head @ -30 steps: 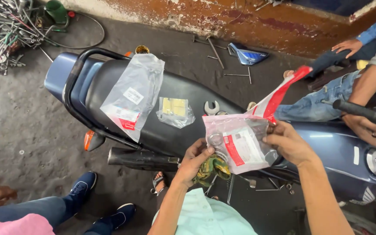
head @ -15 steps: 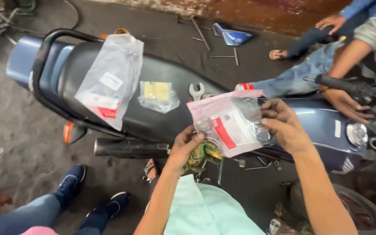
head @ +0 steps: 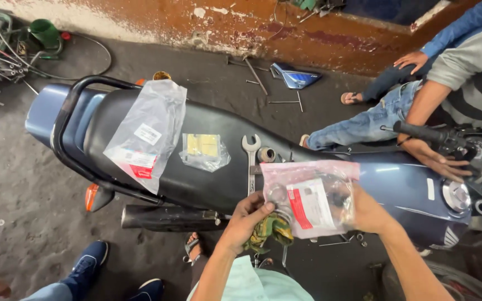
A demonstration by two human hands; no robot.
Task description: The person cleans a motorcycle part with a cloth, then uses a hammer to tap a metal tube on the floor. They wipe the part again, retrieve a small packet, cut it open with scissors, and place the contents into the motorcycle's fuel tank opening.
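Note:
A clear plastic parts bag (head: 311, 198) with a red and white label is held up over the motorcycle seat (head: 213, 173). My left hand (head: 246, 217) pinches its lower left edge and also has a green and yellow rag (head: 271, 229) under its fingers. My right hand (head: 366, 209) holds the bag's right side from behind. On the black seat lie a large clear bag (head: 146, 134), a small bag with yellow contents (head: 203, 149), an open-end spanner (head: 250, 159) and a small metal ring part (head: 266, 154).
The blue motorcycle has a rear grab rail (head: 71, 128) at left and a fuel tank (head: 414, 195) at right. Another person's hand (head: 433, 159) rests near the handlebar grip (head: 419, 132). Tools and a blue panel (head: 295, 76) lie on the floor. A blue shoe (head: 87, 265) stands lower left.
The view has shifted, so the motorcycle sits more central. The bag has turned flatter and squarer between my hands, and my right hand has slid behind its right side.

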